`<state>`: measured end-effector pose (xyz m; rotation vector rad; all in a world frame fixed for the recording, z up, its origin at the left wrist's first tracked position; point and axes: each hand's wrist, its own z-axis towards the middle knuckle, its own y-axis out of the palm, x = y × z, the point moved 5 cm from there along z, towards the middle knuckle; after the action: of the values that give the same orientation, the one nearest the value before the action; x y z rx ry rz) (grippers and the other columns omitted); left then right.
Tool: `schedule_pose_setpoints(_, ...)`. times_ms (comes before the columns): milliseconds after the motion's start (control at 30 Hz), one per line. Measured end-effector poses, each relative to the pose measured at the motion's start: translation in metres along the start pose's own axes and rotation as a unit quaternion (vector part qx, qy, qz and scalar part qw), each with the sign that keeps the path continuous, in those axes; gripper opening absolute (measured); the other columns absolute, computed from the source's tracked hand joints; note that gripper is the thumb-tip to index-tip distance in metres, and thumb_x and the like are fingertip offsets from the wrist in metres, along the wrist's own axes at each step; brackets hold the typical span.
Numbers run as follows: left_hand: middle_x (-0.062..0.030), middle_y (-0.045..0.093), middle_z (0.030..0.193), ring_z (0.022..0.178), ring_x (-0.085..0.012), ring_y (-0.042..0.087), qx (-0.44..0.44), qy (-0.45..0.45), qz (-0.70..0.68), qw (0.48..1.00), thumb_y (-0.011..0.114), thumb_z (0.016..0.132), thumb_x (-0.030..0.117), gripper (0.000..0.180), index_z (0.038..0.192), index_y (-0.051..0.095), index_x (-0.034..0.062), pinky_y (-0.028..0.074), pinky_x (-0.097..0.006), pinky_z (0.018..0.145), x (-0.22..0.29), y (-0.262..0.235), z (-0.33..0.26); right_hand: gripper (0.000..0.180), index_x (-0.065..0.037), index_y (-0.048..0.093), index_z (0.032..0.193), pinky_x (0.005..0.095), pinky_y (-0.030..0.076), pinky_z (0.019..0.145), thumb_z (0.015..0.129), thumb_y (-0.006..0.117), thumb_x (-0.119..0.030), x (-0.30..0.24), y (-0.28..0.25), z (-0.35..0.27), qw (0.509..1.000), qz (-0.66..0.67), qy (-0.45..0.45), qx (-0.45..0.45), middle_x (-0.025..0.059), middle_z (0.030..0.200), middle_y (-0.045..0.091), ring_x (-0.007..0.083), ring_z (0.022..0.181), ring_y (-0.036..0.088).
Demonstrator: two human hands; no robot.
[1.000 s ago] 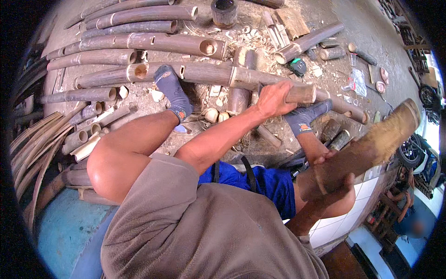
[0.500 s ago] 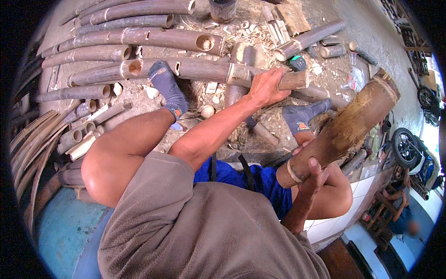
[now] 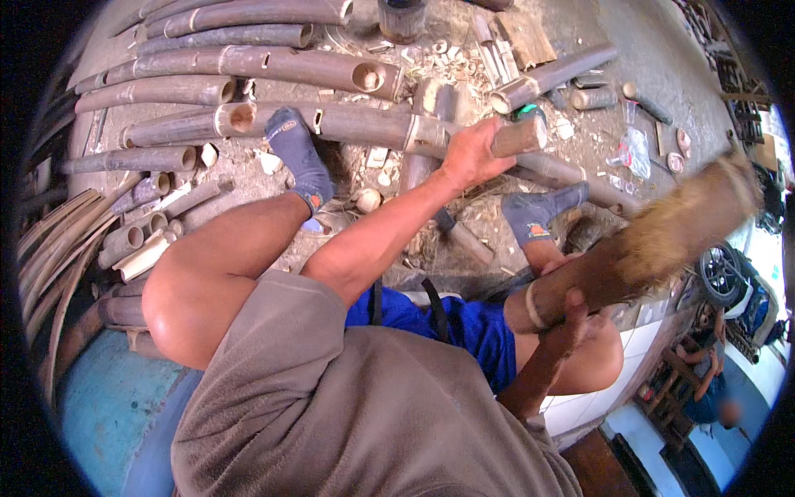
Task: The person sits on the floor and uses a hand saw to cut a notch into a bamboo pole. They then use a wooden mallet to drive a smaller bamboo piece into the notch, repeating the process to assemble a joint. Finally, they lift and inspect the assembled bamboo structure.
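Observation:
My left hand [image 3: 474, 155] reaches out over the floor, its fingers closed around a short round wooden piece [image 3: 520, 137] whose pale cut end points right. Below that hand lies a long bamboo pole [image 3: 364, 124] with square holes cut in it and a joint ring. My right hand [image 3: 571, 327] grips the near part of a thick bamboo length [image 3: 633, 261], raised over my right thigh and slanting up to the right. Shaggy tan fibres fray from its middle, and its far end is smeared by motion. What lies under the left hand's wooden piece is hidden.
More bamboo poles [image 3: 207, 62] lie side by side at upper left, with split strips [image 3: 62, 240] at far left. Wood chips [image 3: 447, 62] litter the floor around a dark container [image 3: 402, 18]. A clear plastic bag [image 3: 636, 153] and a motorcycle wheel [image 3: 722, 273] are on the right.
The thick bamboo length has swung outward to the right in my right hand. My left hand has shifted only slightly, still around the wooden piece.

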<state>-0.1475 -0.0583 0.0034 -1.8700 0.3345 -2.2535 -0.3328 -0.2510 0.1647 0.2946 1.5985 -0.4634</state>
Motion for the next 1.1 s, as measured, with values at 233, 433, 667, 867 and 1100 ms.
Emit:
schedule_pose_setpoints(233, -0.0218, 0.072, 0.098, 0.091, -0.042, 0.07, 0.017, -0.044, -0.029, 0.998, 0.086, 0.069, 0.029, 0.056, 0.113, 0.065, 0.0022, 0.056, -0.046, 0.082, -0.013, -0.007, 0.002, 0.078, 0.002, 0.045, 0.144, 0.0457, 0.049, 0.101, 0.081, 0.079, -0.028, 0.005, 0.088, 0.028, 0.881, -0.458, 0.041, -0.112, 0.0246, 0.129, 0.064, 0.0356, 0.114, 0.065)
schedule_pose_setpoints(433, -0.0223, 0.072, 0.096, 0.09, -0.0415, 0.07, 0.033, -0.068, 0.004, 0.997, 0.086, 0.069, 0.032, 0.055, 0.111, 0.066, 0.0032, 0.056, -0.046, 0.081, -0.003, -0.003, 0.008, 0.049, 0.0, 0.056, 0.123, 0.0387, 0.055, 0.087, 0.086, 0.076, -0.025, -0.08, 0.022, 0.081, 0.946, -0.255, -0.191, 0.066, 0.0157, 0.109, 0.068, 0.0278, 0.094, 0.068)
schedule_pose_setpoints(667, -0.0223, 0.072, 0.093, 0.088, -0.0414, 0.071, 0.08, -0.036, 0.017, 0.996, 0.085, 0.07, 0.033, 0.05, 0.106, 0.066, 0.0035, 0.055, -0.048, 0.078, -0.007, -0.014, 0.024, 0.045, -0.003, 0.059, 0.124, 0.0338, 0.051, 0.096, 0.087, 0.077, -0.022, -0.011, 0.044, 0.074, 0.929, -0.343, -0.072, -0.117, 0.0131, 0.111, 0.069, 0.0219, 0.106, 0.065)
schedule_pose_setpoints(867, -0.0223, 0.072, 0.092, 0.087, -0.0424, 0.071, 0.023, -0.09, 0.013, 0.996, 0.083, 0.072, 0.034, 0.046, 0.102, 0.066, 0.0028, 0.055, -0.049, 0.076, 0.002, 0.0, 0.009, 0.049, -0.001, 0.06, 0.127, 0.0365, 0.053, 0.094, 0.089, 0.076, -0.028, -0.157, 0.014, 0.11, 0.961, -0.106, -0.202, 0.156, 0.0122, 0.116, 0.069, 0.023, 0.109, 0.067)
schedule_pose_setpoints(1100, -0.0227, 0.072, 0.092, 0.086, -0.0438, 0.07, 0.047, -0.05, 0.048, 0.996, 0.082, 0.073, 0.032, 0.048, 0.104, 0.064, 0.0017, 0.056, -0.051, 0.077, -0.017, -0.011, 0.018, 0.064, 0.003, 0.054, 0.137, 0.0357, 0.05, 0.098, 0.088, 0.074, -0.033, -0.006, 0.044, 0.071, 0.892, -0.43, -0.034, -0.132, 0.0146, 0.127, 0.064, 0.0239, 0.113, 0.063)
